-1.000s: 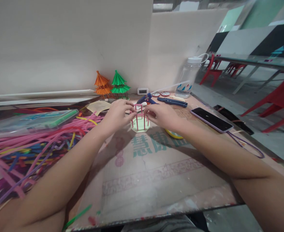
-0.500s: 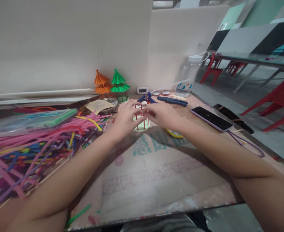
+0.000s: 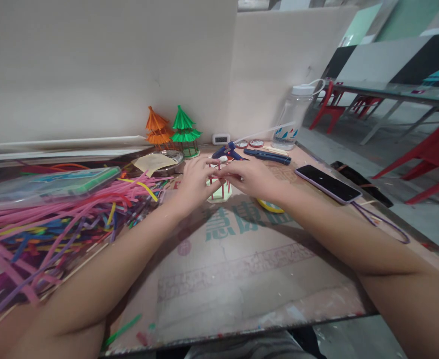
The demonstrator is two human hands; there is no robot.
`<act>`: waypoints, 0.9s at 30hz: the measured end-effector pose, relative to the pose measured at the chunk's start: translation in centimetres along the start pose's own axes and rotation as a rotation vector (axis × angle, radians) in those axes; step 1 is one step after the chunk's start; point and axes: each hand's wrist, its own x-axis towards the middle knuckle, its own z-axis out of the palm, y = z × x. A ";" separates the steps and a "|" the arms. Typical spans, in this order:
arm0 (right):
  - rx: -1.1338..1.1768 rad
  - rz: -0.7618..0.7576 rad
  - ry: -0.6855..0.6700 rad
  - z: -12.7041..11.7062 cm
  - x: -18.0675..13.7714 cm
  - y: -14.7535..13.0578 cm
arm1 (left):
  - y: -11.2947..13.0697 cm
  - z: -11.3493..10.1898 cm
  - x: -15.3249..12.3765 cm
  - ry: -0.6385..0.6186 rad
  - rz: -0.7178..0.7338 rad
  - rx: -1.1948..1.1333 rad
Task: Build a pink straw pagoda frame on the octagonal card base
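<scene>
Cardboard covers the near surface (image 3: 241, 269); beyond it, mid-surface, the left hand (image 3: 195, 182) and right hand (image 3: 251, 178) pinch the top of a small pink straw frame (image 3: 219, 188) standing on its pale base. Light, even fingertip pressure would likely keep its posts upright. Farther off stand paper pagodas (image 3: 172, 130).

Cardboard sheet (image 3: 241, 259) on the table: large teal printed Chinese characters, first one reads "慧"; those beside it partly covered by the forearms, not legible. Below the characters, a faint rectangular printed frame, its text too worn to read. Left of the characters, a round reddish mark, unreadable. Water bottle (image 3: 293, 117) behind the cardboard: blue logo on label, no letters legible.
</scene>
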 end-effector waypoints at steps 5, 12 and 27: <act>0.045 0.084 0.016 0.3 -0.1 0.0 | -0.1 0.0 0.0 0.005 0.013 -0.011; 0.046 0.052 0.027 0.4 -0.2 -0.1 | -0.1 0.0 0.1 -0.004 0.008 -0.010; 0.034 0.064 0.052 0.6 -0.2 0.1 | -2.1 -5.2 1.2 -0.198 0.018 -0.017</act>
